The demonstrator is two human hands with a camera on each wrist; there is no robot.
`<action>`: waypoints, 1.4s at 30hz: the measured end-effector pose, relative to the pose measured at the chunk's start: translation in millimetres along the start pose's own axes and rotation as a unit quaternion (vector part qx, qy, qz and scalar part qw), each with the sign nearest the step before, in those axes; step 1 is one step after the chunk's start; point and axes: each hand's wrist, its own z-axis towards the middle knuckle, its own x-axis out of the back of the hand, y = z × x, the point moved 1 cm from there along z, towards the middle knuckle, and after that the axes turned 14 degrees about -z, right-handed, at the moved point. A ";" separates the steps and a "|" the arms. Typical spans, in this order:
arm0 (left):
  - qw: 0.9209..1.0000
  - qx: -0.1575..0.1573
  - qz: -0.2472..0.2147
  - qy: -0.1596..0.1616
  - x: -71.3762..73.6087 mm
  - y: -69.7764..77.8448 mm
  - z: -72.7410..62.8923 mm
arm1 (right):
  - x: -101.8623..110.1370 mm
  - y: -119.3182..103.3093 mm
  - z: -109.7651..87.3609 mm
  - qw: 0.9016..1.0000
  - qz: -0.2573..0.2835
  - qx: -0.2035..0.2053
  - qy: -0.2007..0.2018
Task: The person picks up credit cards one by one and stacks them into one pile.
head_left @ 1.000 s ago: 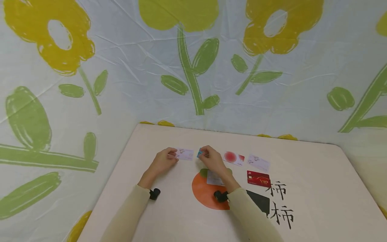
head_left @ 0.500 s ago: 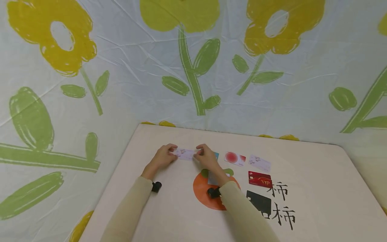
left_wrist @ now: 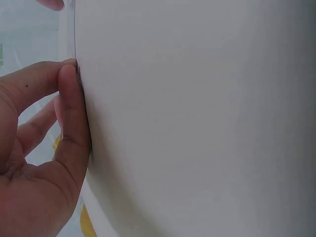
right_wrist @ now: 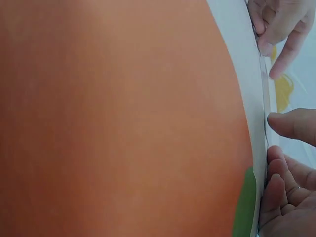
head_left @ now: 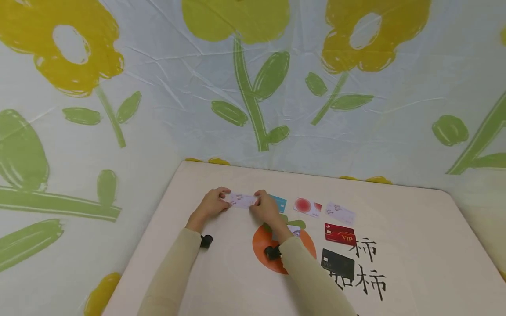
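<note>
A pale floral card (head_left: 242, 200) lies at the far left part of the table. My left hand (head_left: 213, 203) holds its left end; in the left wrist view the thumb and a fingertip of the left hand (left_wrist: 49, 138) meet at the card's edge. The right hand (head_left: 266, 208) is at the other end, with its thumb and fingers spread about the card and covering that end. In the right wrist view the right thumb (right_wrist: 289, 123) touches the thin edge, the other fingers curled below. A blue card (head_left: 279, 203) lies just right of the right hand.
A white card with a red circle (head_left: 306, 206) and another floral card (head_left: 341, 213) lie to the right. Nearer are a red VIP card (head_left: 340, 234) and a black card (head_left: 337, 263). Beneath my right wrist, a card (head_left: 294, 230) lies on the printed orange persimmon (head_left: 261, 245).
My right hand has set the blue card down on the table and moved left to the floral card's right end. The left hand has stayed at the left end.
</note>
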 end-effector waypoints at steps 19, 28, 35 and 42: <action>0.999 -0.025 0.030 0.009 -3.8 2.7 -6.1 | -4.9 -4.1 -4.3 1.000 -0.013 -0.010 -0.001; 0.998 -0.043 0.050 0.013 -8.6 1.3 -8.3 | -7.3 -2.1 -7.2 1.000 0.020 -0.008 0.010; 0.998 -0.051 0.043 0.019 -13.4 0.9 -7.5 | -6.6 0.5 -7.5 0.998 0.050 -0.022 0.010; 0.998 -0.053 0.034 0.027 -15.6 1.6 -9.8 | -3.5 -0.1 -9.7 0.997 0.069 -0.037 0.007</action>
